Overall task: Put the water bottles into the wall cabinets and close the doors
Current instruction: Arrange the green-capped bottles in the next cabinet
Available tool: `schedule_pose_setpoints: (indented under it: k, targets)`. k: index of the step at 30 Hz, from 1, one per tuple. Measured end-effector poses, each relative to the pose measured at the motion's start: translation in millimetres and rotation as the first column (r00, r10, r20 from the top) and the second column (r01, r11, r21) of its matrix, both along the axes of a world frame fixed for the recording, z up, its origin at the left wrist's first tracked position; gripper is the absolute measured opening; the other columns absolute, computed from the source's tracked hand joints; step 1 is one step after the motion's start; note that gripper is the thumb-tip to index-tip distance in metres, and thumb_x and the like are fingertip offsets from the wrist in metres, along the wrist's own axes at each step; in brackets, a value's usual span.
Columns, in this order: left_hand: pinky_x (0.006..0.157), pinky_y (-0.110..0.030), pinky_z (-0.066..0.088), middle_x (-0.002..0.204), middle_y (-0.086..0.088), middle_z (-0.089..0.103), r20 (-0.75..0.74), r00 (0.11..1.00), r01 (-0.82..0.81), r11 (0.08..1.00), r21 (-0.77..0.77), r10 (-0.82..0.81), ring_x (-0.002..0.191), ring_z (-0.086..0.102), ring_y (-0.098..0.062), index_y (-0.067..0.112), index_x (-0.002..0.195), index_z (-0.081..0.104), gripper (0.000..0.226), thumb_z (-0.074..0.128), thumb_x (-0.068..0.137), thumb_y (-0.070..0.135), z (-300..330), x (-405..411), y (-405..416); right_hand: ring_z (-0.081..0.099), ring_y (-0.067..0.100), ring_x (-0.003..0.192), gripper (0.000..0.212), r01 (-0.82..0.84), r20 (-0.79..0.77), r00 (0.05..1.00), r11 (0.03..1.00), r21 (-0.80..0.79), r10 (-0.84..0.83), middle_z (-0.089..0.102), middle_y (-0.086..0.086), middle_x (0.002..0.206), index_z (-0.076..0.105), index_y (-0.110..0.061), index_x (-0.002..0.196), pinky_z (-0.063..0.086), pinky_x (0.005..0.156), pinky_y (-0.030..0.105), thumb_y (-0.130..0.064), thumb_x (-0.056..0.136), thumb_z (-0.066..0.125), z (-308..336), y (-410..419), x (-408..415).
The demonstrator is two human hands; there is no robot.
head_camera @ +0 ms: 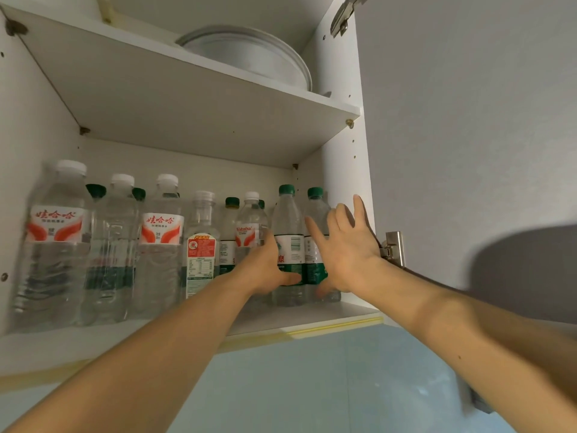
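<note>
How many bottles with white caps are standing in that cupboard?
4 white-capped bottles: three at the left, front bottle, second, third; and a fourth near the middle by the left hand. Others may be hidden behind.

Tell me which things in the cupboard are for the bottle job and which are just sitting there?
For the job: water bottles on the lower shelf, green-capped bottle the left hand grips, right hand open beside it, open cabinet door.

Just there: plates on the upper shelf.
</note>
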State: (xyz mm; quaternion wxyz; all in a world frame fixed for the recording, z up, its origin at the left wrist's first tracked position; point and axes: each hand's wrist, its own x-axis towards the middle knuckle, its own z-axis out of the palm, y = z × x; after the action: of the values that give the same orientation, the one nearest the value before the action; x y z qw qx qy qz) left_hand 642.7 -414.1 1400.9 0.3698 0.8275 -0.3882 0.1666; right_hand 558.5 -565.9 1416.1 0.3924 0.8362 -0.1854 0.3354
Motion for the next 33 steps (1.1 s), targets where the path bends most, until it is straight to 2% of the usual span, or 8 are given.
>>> schedule_pose_setpoints:
  k: [5, 10, 13, 19, 22, 26, 30, 33]
  targets:
    - [0.11, -0.041, 0.046, 0.14, 0.001, 0.058, -0.011, 1.0, 0.005, 0.999, -0.032, -0.005, 0.126, 0.057, -0.019, 0.022, 0.157, 0.018, 0.098, 0.083, 0.082, 0.02, -1, -2, 2, 0.002, 0.047, 0.153, 0.149, 0.015, -0.028, 1.0, 0.999, 0.032, -0.015, 0.012, 0.023, 0.165, -0.014, -0.014, 0.16, -0.011, 0.115, 0.073, -0.101, 0.057, 0.049, 6, -1, 5]
    - [0.11, -0.043, 0.046, 0.14, 0.002, 0.06, -0.008, 1.0, 0.017, 1.0, -0.018, -0.017, 0.125, 0.058, -0.017, 0.026, 0.152, 0.029, 0.083, 0.079, 0.086, 0.02, -1, -2, 5, -0.002, 0.048, 0.153, 0.154, 0.033, -0.079, 0.996, 0.999, 0.01, -0.032, 0.008, 0.025, 0.166, -0.019, -0.016, 0.159, -0.013, 0.113, 0.073, -0.1, 0.053, 0.054, 11, -5, 9]
    - [0.11, -0.045, 0.047, 0.139, 0.002, 0.06, -0.011, 1.0, 0.014, 1.0, -0.014, -0.014, 0.125, 0.059, -0.018, 0.027, 0.15, 0.031, 0.079, 0.079, 0.087, 0.02, -1, -1, 6, 0.0, 0.051, 0.152, 0.156, 0.043, -0.096, 0.994, 0.999, -0.015, -0.044, 0.011, 0.029, 0.164, -0.022, -0.015, 0.158, -0.011, 0.113, 0.073, -0.099, 0.053, 0.057, 8, -5, 11]
    - [0.107, -0.045, 0.049, 0.136, 0.004, 0.061, 0.004, 1.0, -0.003, 1.0, -0.01, 0.003, 0.122, 0.06, -0.017, 0.027, 0.148, 0.034, 0.078, 0.08, 0.086, 0.021, 0, -2, 6, 0.002, 0.055, 0.15, 0.151, 0.066, -0.065, 0.995, 0.996, -0.059, -0.07, 0.015, 0.033, 0.161, -0.024, -0.013, 0.157, -0.012, 0.112, 0.073, -0.099, 0.059, 0.052, 0, -3, 11]
    - [0.107, -0.045, 0.049, 0.137, 0.002, 0.06, 0.022, 0.999, -0.026, 0.999, -0.029, 0.027, 0.122, 0.06, -0.017, 0.026, 0.149, 0.033, 0.079, 0.08, 0.085, 0.022, -2, 0, 4, 0.003, 0.055, 0.15, 0.138, 0.059, -0.035, 0.997, 0.995, -0.081, -0.062, 0.015, 0.034, 0.161, -0.021, -0.013, 0.158, -0.012, 0.114, 0.072, -0.09, 0.071, 0.054, -6, -1, 10]
    - [0.103, -0.036, 0.048, 0.137, 0.001, 0.06, 0.038, 0.997, -0.071, 0.997, -0.028, 0.072, 0.116, 0.059, -0.015, 0.024, 0.149, 0.032, 0.079, 0.079, 0.086, 0.027, -4, 2, 1, 0.006, 0.053, 0.15, 0.112, 0.027, -0.034, 0.999, 0.997, -0.078, -0.03, 0.019, 0.029, 0.161, -0.013, -0.012, 0.161, -0.008, 0.117, 0.071, -0.065, 0.09, 0.055, -8, 4, 9]
    - [0.107, -0.042, 0.048, 0.138, 0.0, 0.059, 0.032, 0.995, -0.09, 0.996, -0.021, 0.09, 0.122, 0.059, -0.019, 0.024, 0.149, 0.032, 0.078, 0.079, 0.086, 0.027, -4, 4, 0, 0.014, 0.051, 0.149, 0.117, 0.022, -0.073, 0.997, 0.995, -0.092, -0.029, 0.031, 0.025, 0.157, -0.009, -0.013, 0.161, -0.008, 0.116, 0.072, -0.065, 0.086, 0.065, -5, 4, 5]
    - [0.106, -0.042, 0.049, 0.136, -0.001, 0.06, 0.026, 0.995, -0.1, 0.995, -0.01, 0.1, 0.12, 0.059, -0.019, 0.022, 0.147, 0.036, 0.075, 0.08, 0.086, 0.027, -3, 4, 0, 0.023, 0.048, 0.145, 0.116, -0.014, -0.076, 0.997, 0.996, -0.088, 0.008, 0.039, 0.022, 0.151, -0.002, -0.014, 0.162, -0.007, 0.116, 0.072, -0.056, 0.084, 0.072, -6, 4, 1]
